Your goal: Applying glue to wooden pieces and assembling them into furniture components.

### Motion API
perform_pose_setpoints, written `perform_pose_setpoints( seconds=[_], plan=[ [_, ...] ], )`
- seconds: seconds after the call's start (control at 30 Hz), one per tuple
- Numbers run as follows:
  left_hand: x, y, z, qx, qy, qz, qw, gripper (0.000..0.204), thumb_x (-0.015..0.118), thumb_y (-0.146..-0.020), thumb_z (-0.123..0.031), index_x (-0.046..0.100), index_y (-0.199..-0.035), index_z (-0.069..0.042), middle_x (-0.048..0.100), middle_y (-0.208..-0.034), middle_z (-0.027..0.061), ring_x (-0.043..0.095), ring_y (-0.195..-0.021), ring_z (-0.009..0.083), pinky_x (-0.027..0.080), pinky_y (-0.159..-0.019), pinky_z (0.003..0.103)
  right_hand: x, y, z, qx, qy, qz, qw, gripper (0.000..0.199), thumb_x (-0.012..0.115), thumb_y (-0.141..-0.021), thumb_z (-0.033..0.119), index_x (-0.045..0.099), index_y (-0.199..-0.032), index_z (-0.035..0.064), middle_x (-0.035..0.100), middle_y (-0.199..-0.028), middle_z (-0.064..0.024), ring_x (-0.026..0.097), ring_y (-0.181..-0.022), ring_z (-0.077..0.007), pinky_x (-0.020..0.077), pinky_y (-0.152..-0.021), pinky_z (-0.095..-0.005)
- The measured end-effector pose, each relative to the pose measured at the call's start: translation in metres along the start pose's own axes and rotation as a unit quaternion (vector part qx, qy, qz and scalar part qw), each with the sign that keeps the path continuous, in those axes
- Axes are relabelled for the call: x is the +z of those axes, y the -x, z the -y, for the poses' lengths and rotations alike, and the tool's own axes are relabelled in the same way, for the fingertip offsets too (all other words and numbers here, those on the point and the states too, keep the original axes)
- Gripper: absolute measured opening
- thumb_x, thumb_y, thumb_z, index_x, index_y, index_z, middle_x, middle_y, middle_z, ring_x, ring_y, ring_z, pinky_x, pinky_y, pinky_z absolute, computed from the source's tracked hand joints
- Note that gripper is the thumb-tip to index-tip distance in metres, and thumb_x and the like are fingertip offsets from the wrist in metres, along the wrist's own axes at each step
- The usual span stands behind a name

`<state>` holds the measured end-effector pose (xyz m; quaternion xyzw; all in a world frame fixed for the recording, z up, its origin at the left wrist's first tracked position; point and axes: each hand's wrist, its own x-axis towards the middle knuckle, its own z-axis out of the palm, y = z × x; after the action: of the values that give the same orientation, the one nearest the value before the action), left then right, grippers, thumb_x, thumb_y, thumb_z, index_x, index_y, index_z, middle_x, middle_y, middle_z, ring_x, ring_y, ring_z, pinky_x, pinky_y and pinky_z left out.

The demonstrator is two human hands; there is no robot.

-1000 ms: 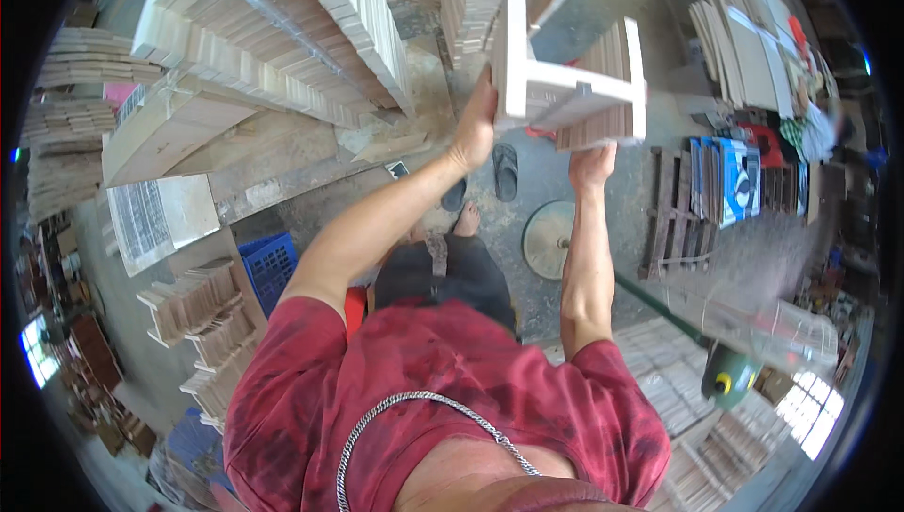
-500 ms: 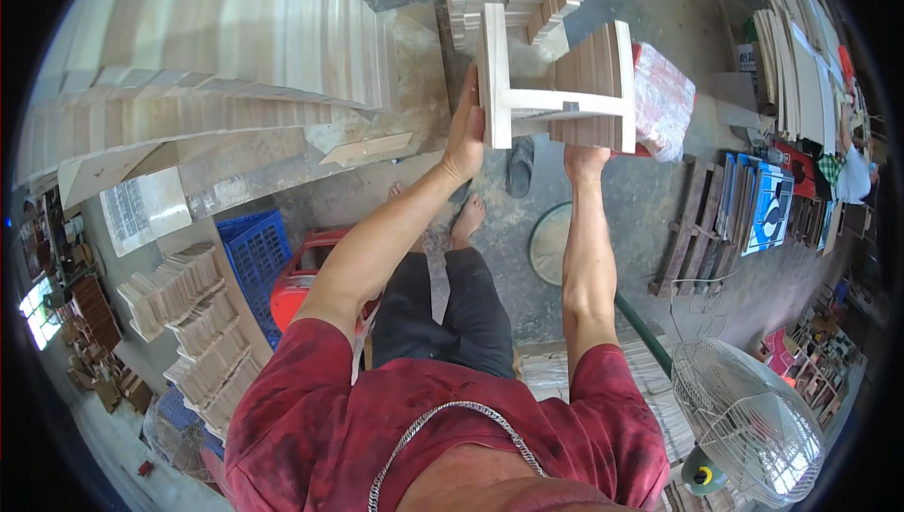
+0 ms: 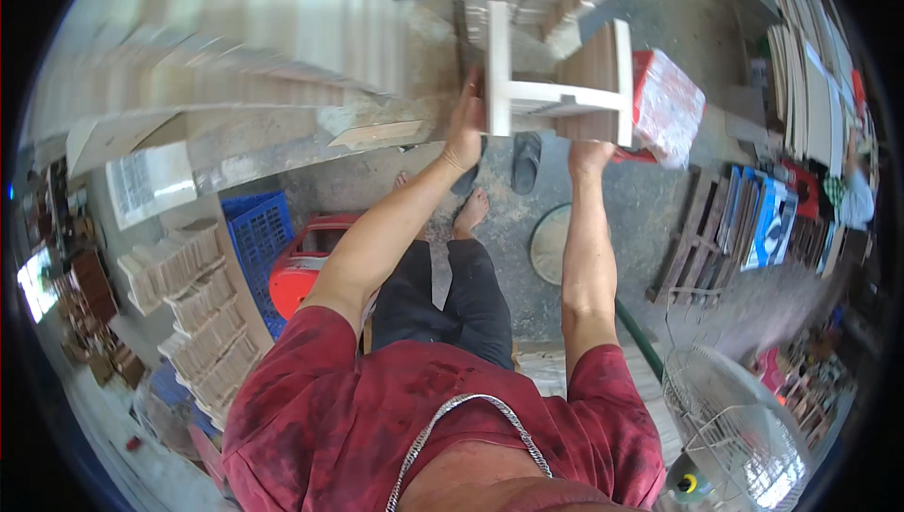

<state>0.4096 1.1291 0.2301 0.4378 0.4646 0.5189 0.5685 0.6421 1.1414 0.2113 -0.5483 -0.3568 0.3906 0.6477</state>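
- The left hand point(image 3: 461, 136) held the pale wooden frame shaped like a letter H point(image 3: 567, 98) from its outer left side, with the palm close against the wood.
- The right hand point(image 3: 590, 159) held the same frame near the low end of its right board point(image 3: 623, 70); its fingertips were hidden, so how they curled could not be told.
- The frame was up in front of the body, between both hands, over the grey concrete floor point(image 3: 537, 314).
- Pushing in gently from both sides seemed best, since one hand alone might have let it tip.
- Lifting both sides evenly would probably have helped it sit straight.
- The big stack of pale wooden boards point(image 3: 264, 51) on the left and the bundle in clear wrap point(image 3: 673, 107) on the right called for slow turns, because a bump could have marked the edges.
- Loose dark slippers point(image 3: 526, 164) lay near the bare feet point(image 3: 470, 216), so small steps looked wise.
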Motion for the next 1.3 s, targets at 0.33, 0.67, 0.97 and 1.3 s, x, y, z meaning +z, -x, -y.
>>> perform_pose_setpoints(
  seconds=[0.33, 0.67, 0.97, 1.3],
  plan=[
    [-0.129, 0.164, -0.163, -0.124, 0.106, 0.078, 0.984, 0.061, 0.057, -0.094, -0.007, 0.034, -0.150, 0.002, 0.043, -0.152, 0.0153, 0.044, -0.138, 0.0255, 0.032, -0.115, 0.038, -0.072, 0.138, 0.065, 0.307, 0.000, 0.031, 0.951, 0.053, 0.047, -0.104, 0.039, 0.057, -0.118, -0.0101, 0.065, -0.103, -0.0179, 0.067, -0.093, -0.0342, 0.0555, -0.087, -0.0463],
    [-0.400, 0.240, -0.146, -0.395, 0.002, -0.295, 0.870, 0.075, 0.036, -0.098, -0.064, 0.059, -0.131, -0.001, 0.068, -0.121, 0.0176, 0.063, -0.113, 0.0298, 0.047, -0.099, 0.040, 0.020, 0.203, 0.098, 0.432, 0.173, 0.189, 0.865, 0.081, 0.045, -0.097, 0.063, 0.052, -0.132, -0.0096, 0.065, -0.107, -0.0200, 0.067, -0.094, -0.0349, 0.0535, -0.089, -0.0457],
    [-0.563, 0.323, -0.097, -0.486, -0.126, -0.409, 0.762, 0.033, 0.061, -0.094, -0.031, 0.077, -0.080, -0.005, 0.075, -0.074, 0.0070, 0.073, -0.070, 0.0171, 0.057, -0.064, 0.033, 0.137, 0.233, 0.095, 0.483, 0.214, 0.182, 0.829, 0.084, 0.049, -0.096, 0.063, 0.049, -0.131, -0.0126, 0.062, -0.111, -0.0240, 0.066, -0.094, -0.0332, 0.0551, -0.082, -0.0421],
    [-0.579, 0.373, -0.182, -0.364, -0.293, -0.457, 0.757, 0.033, 0.072, -0.086, -0.037, 0.078, -0.078, -0.006, 0.073, -0.067, 0.0058, 0.068, -0.063, 0.0121, 0.053, -0.066, 0.030, 0.211, 0.255, 0.031, 0.435, 0.285, 0.320, 0.792, 0.059, 0.056, -0.099, 0.045, 0.060, -0.119, -0.0103, 0.068, -0.092, -0.0167, 0.070, -0.077, -0.0255, 0.0572, -0.068, -0.0345]
  ],
)
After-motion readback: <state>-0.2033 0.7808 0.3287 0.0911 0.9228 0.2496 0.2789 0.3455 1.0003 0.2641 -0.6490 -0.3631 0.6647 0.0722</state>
